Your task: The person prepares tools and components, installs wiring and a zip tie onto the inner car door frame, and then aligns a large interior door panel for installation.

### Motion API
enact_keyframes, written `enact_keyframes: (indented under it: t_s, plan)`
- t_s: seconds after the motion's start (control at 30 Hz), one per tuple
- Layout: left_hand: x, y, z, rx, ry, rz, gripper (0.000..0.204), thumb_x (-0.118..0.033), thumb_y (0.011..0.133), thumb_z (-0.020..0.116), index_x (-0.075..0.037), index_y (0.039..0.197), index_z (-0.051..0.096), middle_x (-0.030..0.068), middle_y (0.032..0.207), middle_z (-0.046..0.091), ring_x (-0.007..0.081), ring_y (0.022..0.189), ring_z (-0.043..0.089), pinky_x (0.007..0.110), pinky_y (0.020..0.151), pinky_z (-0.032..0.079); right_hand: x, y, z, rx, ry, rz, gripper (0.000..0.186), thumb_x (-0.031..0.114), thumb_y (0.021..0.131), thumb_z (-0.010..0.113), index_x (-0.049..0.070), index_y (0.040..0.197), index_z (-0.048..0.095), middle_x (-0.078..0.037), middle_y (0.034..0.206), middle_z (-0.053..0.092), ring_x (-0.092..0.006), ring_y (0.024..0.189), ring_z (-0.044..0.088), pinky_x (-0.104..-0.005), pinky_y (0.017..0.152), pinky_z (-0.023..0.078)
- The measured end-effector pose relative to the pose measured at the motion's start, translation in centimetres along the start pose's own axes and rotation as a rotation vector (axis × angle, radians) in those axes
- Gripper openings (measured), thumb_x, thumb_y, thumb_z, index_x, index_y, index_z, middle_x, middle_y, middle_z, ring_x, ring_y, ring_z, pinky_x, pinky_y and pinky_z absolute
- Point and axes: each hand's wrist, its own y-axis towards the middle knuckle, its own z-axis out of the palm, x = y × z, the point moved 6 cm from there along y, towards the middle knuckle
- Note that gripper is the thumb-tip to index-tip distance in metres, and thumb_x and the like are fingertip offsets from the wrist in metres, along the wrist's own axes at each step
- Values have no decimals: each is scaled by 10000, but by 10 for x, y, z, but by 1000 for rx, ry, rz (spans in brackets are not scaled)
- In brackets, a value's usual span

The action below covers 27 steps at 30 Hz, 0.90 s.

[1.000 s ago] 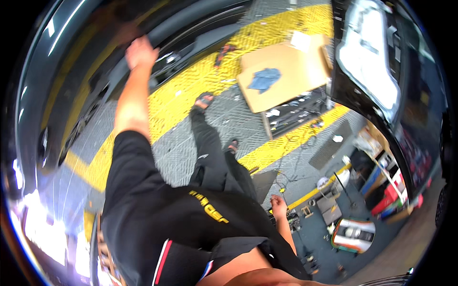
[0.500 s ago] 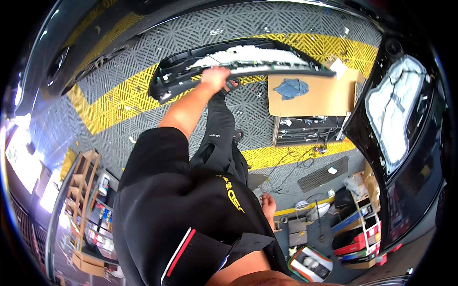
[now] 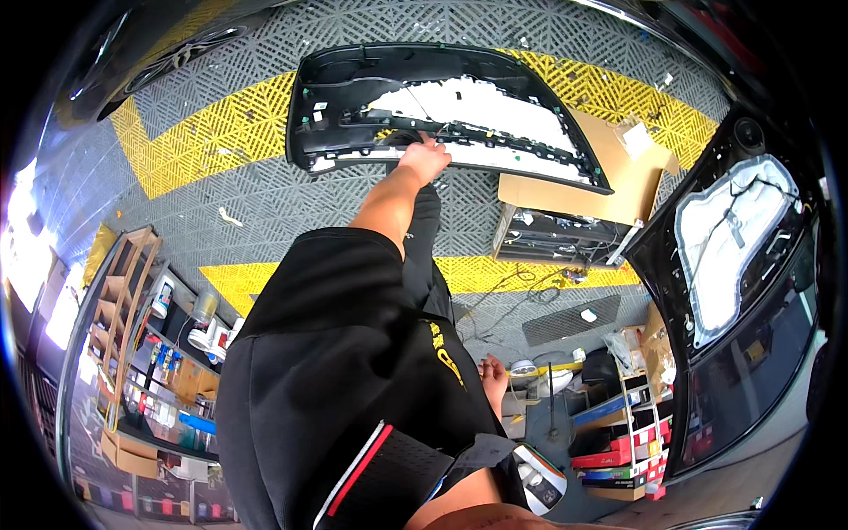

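My left hand (image 3: 426,161) is closed on the near edge of a black car door trim panel (image 3: 340,97) at arm's length. The panel's inner side faces me, with white padding (image 3: 481,104), thin wiring and small green clips along its rim. Its right end overlaps a flattened cardboard sheet (image 3: 609,163). My right hand (image 3: 493,382) hangs low beside my body with its fingers curled; whatever may be between them is too small to make out.
A car door (image 3: 733,247) with a pale inner liner stands at the right. The cardboard tops a dark rack (image 3: 556,234), with cables (image 3: 548,287) on the floor below. Shelves (image 3: 132,353) stand at left, stacked boxes (image 3: 623,450) lower right, and a dark car (image 3: 168,53) upper left.
The door trim panel has tilted, showing more of its inner side, and now covers the blue cloth on the cardboard. My left hand has moved right and slightly down with it.
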Motion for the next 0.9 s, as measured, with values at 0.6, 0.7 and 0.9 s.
enact_keyframes:
  t_s: [0.6,0.7,0.9]
  plan:
    - [-10,8,-84,-147,-202,110,166,-60,796,627,-104,949,673,66,1027,652,329,1079,623,479,834,565,-19,-19,26,-53,-21,-88,337,206,1038,607,-5,1300,635,-46,1058,731,-125,950,671,-251,775,495]
    - [-50,-11,-130,-159,-122,185,165,-54,785,602,-57,928,686,135,1015,639,358,1049,614,488,835,565,-2,-11,19,-129,-47,-191,317,232,1004,650,28,1244,684,-88,1059,746,-179,946,697,-296,801,526]
    - [-164,-74,-182,-28,-108,276,200,-23,761,614,-71,935,699,107,979,664,321,999,645,447,828,571,83,-25,-11,-417,-305,-563,315,216,912,706,49,1179,717,-177,1116,723,-342,1076,674,-423,979,506]
